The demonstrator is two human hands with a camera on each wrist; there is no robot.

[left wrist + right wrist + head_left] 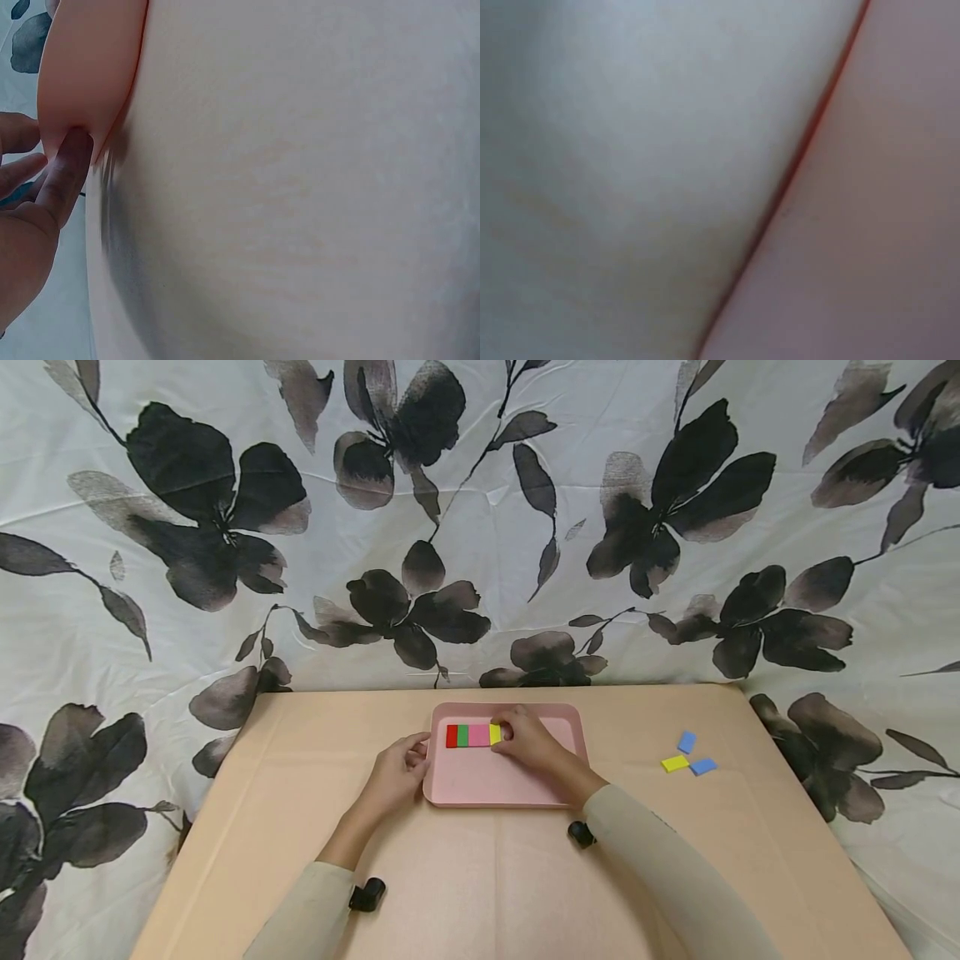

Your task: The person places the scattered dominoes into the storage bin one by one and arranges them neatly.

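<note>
A pink tray (502,785) lies mid-table. Along its far edge runs a row of tiles: red (451,736), green (462,736), pink (478,736) and yellow (494,734). My right hand (507,732) reaches over the tray, and its curled fingertips pinch the yellow tile at the row's right end. My left hand (420,752) grips the tray's left rim; in the left wrist view a finger (64,176) presses against that rim (90,75). The right wrist view is a blur of tray surface (900,225) and tabletop.
Three loose tiles lie right of the tray: a blue one (686,742), a yellow one (674,763) and another blue one (703,767). The tan table (300,827) is backed by a white cloth with black flowers (480,527).
</note>
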